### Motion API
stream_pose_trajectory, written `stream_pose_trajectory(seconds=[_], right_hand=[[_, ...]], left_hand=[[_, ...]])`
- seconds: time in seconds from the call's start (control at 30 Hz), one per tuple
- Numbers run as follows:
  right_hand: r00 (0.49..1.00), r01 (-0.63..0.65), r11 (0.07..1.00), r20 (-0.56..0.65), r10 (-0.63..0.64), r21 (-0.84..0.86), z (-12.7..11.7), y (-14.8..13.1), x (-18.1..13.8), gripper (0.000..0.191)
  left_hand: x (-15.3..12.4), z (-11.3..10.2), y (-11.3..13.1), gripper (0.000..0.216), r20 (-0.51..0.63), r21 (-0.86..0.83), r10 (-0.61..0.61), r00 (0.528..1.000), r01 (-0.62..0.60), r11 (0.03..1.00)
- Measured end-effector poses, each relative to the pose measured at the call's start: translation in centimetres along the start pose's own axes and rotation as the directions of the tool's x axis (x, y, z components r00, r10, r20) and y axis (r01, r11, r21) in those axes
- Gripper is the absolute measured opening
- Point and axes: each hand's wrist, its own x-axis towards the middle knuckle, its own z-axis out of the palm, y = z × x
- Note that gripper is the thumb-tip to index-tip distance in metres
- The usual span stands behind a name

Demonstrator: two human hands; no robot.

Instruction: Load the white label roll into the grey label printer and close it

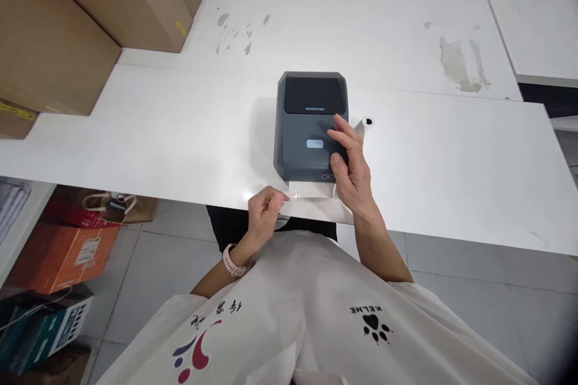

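A dark grey label printer (298, 147) sits on the white table, a pale button on its top. White label paper (311, 190) sticks out of its front, by the table edge. My left hand (263, 213) is closed, thumb and index finger pressed together at the paper's left corner. Whether anything is pinched between them is too small to tell. My right hand (352, 165) lies over the printer's right front side with its fingers apart, fingertips on or just above the casing. Its thumb is near the front corner, and the paper's right end is partly hidden by this hand.
A small white roll (365, 124) lies against the printer's right side. Cardboard boxes (49, 36) stand at the back left of the white table (180, 132). Below on the left are an orange box (67, 255), a paper bag (139, 201) and a teal box (40, 337).
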Motion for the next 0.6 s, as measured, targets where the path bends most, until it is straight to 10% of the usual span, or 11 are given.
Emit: stream_pose_trajectory(seconds=[0.1,0.2,0.43,0.6], right_hand=[[1.000,-0.012,1.000,-0.021,0.012,-0.016,0.2,-0.3,0.0,0.041],[1.000,0.004,1.000,-0.021,-0.004,-0.005,0.2,-0.1,0.1,0.039],[0.988,0.145,0.959,-0.021,-0.154,-0.244,0.1,0.3,0.2,0.031],[0.991,0.128,0.939,-0.003,-0.136,-0.318,0.3,0.1,0.9,0.020]], left_hand=[[0.3,0.9,2.0,0.059,0.302,-0.185,-0.202,0.932,0.265,0.946],[1.3,1.6,3.6,0.051,0.364,-0.229,-0.299,0.882,0.396,0.889],[0.9,1.2,2.3,0.052,0.255,-0.112,-0.206,0.945,0.241,0.964],[1.1,0.7,1.7,0.044,-0.189,-0.080,0.047,0.981,-0.064,0.995]])
